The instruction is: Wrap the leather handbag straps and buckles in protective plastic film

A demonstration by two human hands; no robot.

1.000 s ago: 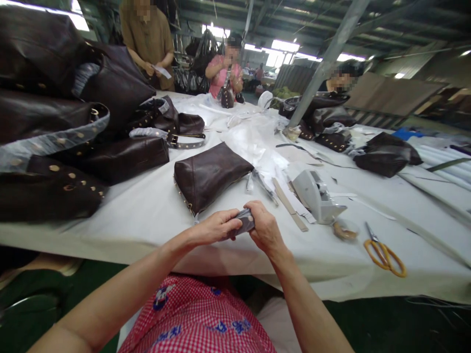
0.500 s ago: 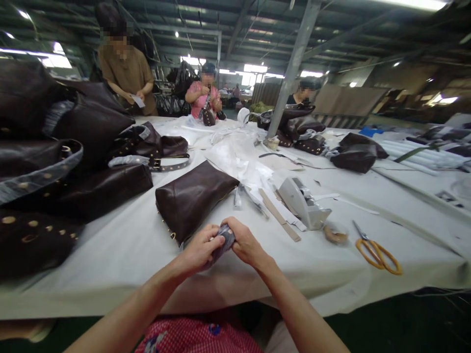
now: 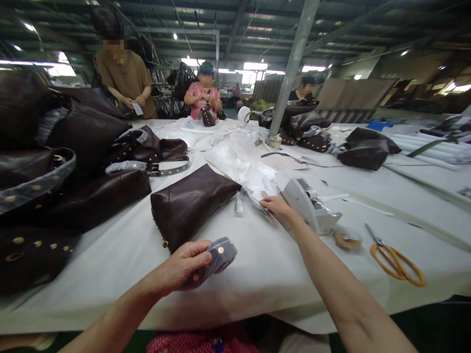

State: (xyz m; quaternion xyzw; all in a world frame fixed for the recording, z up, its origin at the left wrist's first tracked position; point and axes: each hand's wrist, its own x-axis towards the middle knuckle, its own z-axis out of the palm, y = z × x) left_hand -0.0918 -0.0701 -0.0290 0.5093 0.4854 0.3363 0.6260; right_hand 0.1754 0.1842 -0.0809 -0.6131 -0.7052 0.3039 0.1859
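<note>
My left hand (image 3: 187, 262) is closed round a folded bag strap (image 3: 222, 255) with gold studs, wrapped in thin clear plastic. It hangs just above the table's front part. Behind it lies a dark brown leather bag (image 3: 191, 201), on its side, with gold studs along its left edge. My right hand (image 3: 277, 208) is stretched out to a small pile of flat plastic pieces (image 3: 259, 203), left of the grey tape dispenser (image 3: 309, 206). Its fingers are curled together down at the pile; what is between them is hidden.
Orange-handled scissors (image 3: 397, 262) and a tape roll (image 3: 347, 239) lie at the right. Dark leather bags (image 3: 91, 132) are heaped at the left. A slanting metal post (image 3: 294, 68) rises beyond crumpled white wrapping (image 3: 239, 152). Several people work across the table (image 3: 257, 279).
My hands have come apart. The left one keeps the wrapped strap, while the right has let go of it and moved forward and right to the flat pieces by the dispenser.
</note>
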